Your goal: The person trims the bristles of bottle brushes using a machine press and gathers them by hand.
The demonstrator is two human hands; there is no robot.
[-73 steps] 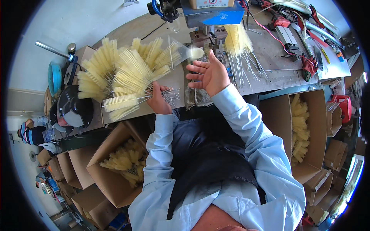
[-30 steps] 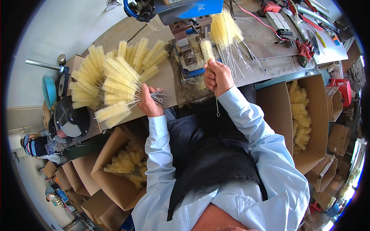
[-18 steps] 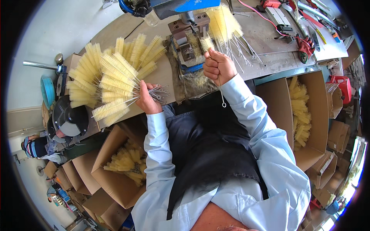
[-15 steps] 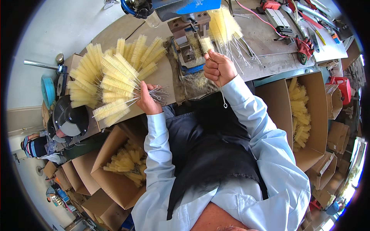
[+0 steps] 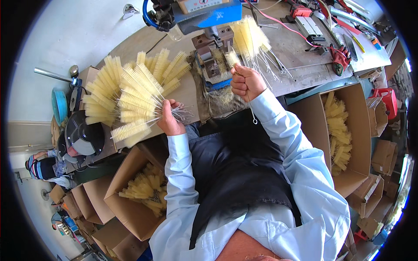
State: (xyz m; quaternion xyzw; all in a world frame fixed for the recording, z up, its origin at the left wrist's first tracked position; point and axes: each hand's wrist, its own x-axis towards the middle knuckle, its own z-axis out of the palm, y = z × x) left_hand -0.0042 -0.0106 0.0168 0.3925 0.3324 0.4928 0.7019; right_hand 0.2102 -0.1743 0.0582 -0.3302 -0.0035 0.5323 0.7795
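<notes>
My left hand [image 5: 171, 118] is closed round the twisted wire stems of a bunch of bottle brushes [image 5: 141, 98] with pale yellow bristles, fanned out to the left. Their looped wire ends stick out past my palm. In my right hand [image 5: 247, 82] a single bottle brush [image 5: 232, 58] is gripped by its stem, its loop hanging below my fist. The bristle head of that brush points up beside the metal die of a blue press [image 5: 213, 61]. Bristle trimmings lie on and before the press.
More brushes [image 5: 250, 37] lie right of the press, and others [image 5: 102, 82] on the table at left. Cardboard boxes of brushes stand left [image 5: 126, 217] and right [image 5: 361, 143] below the table. A red glove [image 5: 340, 58] and tools lie at far right. A person [image 5: 41, 167] is far left.
The view has shifted slightly, so most of the scene sits a little lower and to the right. Both hands keep their grips, and the single brush stays beside the press.
</notes>
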